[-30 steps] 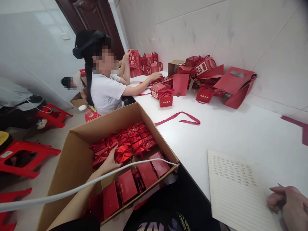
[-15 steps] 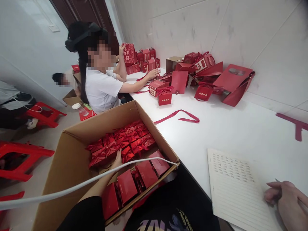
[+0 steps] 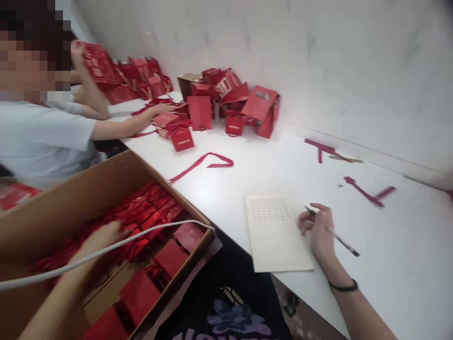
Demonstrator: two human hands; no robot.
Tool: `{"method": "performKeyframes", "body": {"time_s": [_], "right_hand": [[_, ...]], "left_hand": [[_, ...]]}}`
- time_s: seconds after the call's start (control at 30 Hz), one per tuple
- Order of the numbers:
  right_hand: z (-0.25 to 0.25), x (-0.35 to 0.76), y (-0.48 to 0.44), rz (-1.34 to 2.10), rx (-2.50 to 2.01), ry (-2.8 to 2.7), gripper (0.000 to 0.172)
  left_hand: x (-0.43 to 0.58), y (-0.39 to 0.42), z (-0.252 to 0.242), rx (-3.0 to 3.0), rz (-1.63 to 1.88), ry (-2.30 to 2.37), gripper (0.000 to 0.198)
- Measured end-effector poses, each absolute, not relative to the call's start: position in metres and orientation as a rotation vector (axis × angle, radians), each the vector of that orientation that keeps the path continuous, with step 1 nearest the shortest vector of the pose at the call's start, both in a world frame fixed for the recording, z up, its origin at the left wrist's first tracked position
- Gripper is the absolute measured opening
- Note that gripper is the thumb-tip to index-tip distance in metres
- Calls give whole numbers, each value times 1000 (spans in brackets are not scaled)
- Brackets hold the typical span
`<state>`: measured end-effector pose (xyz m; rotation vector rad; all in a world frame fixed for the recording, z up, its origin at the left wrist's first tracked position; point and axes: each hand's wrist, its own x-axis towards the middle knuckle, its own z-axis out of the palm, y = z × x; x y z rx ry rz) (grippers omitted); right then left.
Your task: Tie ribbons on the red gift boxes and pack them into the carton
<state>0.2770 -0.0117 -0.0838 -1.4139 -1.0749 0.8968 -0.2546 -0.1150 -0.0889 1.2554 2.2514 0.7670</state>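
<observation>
White worktop (image 3: 283, 170), pale wall (image 3: 336, 71) behind, red packaging (image 3: 200, 113) heaped.
Cable (image 3: 184, 222) crosses carton (image 3: 81, 186); left hand (image 3: 102, 236) at red boxes (image 3: 152, 219) inside, grip unclear; right hand (image 3: 322, 231) curled around pen (image 3: 344, 242).

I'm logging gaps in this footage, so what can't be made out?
Head view: what the left hand holds, if anything; blur and its own back hide it.
Head view: the writing on the notebook; too small and blurred.
Head view: the near left end of the carton; cut off by the picture's edges.
</observation>
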Motion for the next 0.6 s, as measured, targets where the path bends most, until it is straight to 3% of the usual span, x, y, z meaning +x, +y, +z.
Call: {"method": "performKeyframes", "body": {"time_s": [0.1, 0.23, 0.43, 0.6], "right_hand": [[-91, 282, -7, 939, -1405, -1071, 48], [-89, 284, -5, 992, -1421, -1140, 39], [-77, 278, -10, 998, -1431, -1144, 26], [-86, 281, -1, 946, -1481, -1131, 29]], "left_hand": [[-211, -47, -37, 1506, 688, 2367, 22], [-100, 34, 0, 1825, 704, 1872, 18], [57, 105, -16, 2067, 273, 1157, 20], [124, 113, -36, 2135, 111, 930, 21]]}}
